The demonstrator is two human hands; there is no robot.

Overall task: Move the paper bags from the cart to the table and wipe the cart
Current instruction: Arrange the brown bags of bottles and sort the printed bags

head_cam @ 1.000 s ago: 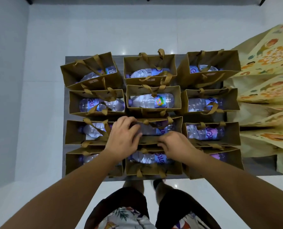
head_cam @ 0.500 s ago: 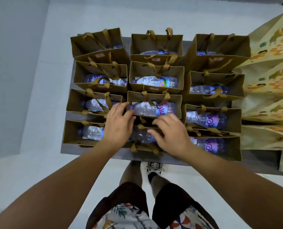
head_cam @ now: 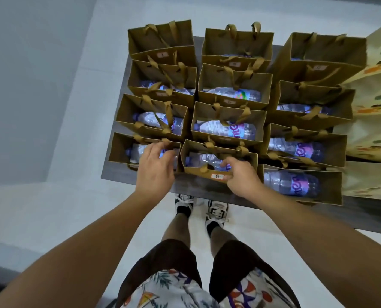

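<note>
Both bare forearms reach forward and down from the lower corners of the view, converging toward the near edge of the cart. The left hand (head_cam: 156, 172) is palm down, fingers loosely curled and spread, thumb toward the right. The right hand (head_cam: 243, 176) is palm down too, its fingers bent, with thumb and forefinger pinched close together at the tips.

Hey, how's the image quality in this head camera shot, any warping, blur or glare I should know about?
Head view: wide-angle warp bends the grey surface's edges and stretches both forearms; focus is soft, though the 8 label on the nearest middle bag reads; lighting is dim and bluish, with faint sheen on the water bottles.
</note>
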